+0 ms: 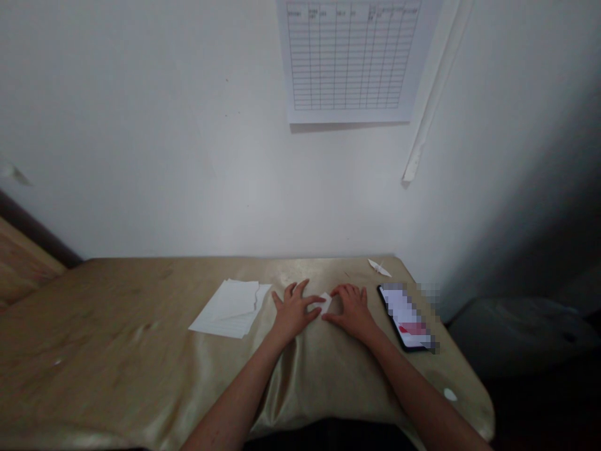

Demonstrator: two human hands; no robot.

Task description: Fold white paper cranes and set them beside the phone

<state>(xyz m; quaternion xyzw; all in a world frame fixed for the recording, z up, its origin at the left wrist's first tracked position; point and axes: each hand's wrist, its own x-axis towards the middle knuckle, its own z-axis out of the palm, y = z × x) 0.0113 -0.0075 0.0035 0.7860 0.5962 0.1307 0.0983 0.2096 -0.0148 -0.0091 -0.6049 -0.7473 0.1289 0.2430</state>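
Observation:
A small piece of folded white paper (pixel 326 304) lies low over the table between my two hands. My left hand (pixel 295 308) has its thumb and index finger at the paper's left edge, while its other fingers fan out. From the opposite side, my right hand (pixel 351 309) grips the paper with bent fingers and thumb. Part of the paper is hidden under the fingertips, so its exact folds cannot be made out.
Left of my hands lies a stack of white paper sheets (pixel 230 307), the top one torn-edged. A phone (pixel 406 316) with a lit screen lies to the right. Behind it is a small folded paper figure (pixel 379 269) with pointed ends. A white scrap (pixel 450 394) lies near the table's (pixel 117 351) right edge.

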